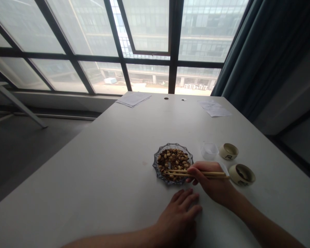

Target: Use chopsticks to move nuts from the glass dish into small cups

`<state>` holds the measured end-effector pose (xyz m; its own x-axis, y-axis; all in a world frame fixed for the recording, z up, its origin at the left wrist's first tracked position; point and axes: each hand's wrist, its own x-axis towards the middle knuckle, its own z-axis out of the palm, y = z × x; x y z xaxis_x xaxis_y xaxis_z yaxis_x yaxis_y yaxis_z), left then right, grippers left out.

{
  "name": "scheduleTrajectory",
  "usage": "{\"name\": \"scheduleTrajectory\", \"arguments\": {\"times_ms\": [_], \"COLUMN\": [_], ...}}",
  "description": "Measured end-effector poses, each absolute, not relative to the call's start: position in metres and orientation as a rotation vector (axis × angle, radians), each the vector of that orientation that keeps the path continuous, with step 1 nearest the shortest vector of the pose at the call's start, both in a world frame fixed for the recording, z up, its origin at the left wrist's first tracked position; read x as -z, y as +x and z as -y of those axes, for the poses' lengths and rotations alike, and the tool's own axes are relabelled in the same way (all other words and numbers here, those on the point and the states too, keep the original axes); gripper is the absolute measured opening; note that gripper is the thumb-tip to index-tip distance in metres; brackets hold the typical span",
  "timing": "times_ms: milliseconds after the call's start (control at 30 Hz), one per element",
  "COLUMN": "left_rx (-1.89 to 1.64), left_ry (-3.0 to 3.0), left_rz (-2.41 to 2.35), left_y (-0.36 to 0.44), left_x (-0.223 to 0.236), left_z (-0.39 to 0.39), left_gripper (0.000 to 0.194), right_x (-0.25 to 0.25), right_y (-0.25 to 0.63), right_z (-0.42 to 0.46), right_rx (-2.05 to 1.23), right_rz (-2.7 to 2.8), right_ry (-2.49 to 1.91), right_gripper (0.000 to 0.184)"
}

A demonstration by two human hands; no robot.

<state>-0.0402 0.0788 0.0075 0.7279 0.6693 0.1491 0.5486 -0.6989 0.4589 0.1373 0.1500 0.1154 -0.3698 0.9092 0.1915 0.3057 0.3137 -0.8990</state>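
Observation:
My right hand [209,179] grips a pair of wooden chopsticks [214,174]. Their tips reach into the nuts and seeds [173,160] that fill a scalloped glass dish [157,170]; whether they pinch a piece is too small to tell. Just in front of the dish, my left hand [181,215] lies on the table with its fingers stretched out, holding nothing. Beyond my right hand are a clear plastic cup [209,151] and a small cream bowl with a dark mark [228,151]. A second cream bowl [242,174], with something dark inside, stands right of my wrist.
The white table [93,179] runs back to the window wall. Paper sheets [133,99] lie at its far left corner, and more sheets [215,107] at the far right. Two round holes sit near the back edge. A dark curtain [255,51] hangs at the right.

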Motion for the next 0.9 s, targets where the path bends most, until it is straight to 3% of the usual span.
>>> {"name": "scheduleTrajectory", "arguments": {"times_ms": [900], "left_rx": [-0.555], "left_ry": [2.544], "left_rz": [-0.909], "left_y": [-0.039], "left_x": [-0.013], "left_z": [-0.08], "left_gripper": [0.04], "right_x": [-0.116], "right_y": [0.133], "right_z": [-0.135], "right_rx": [-0.881], "right_rz": [2.029], "right_ry": [-1.043], "right_gripper": [0.04]}}
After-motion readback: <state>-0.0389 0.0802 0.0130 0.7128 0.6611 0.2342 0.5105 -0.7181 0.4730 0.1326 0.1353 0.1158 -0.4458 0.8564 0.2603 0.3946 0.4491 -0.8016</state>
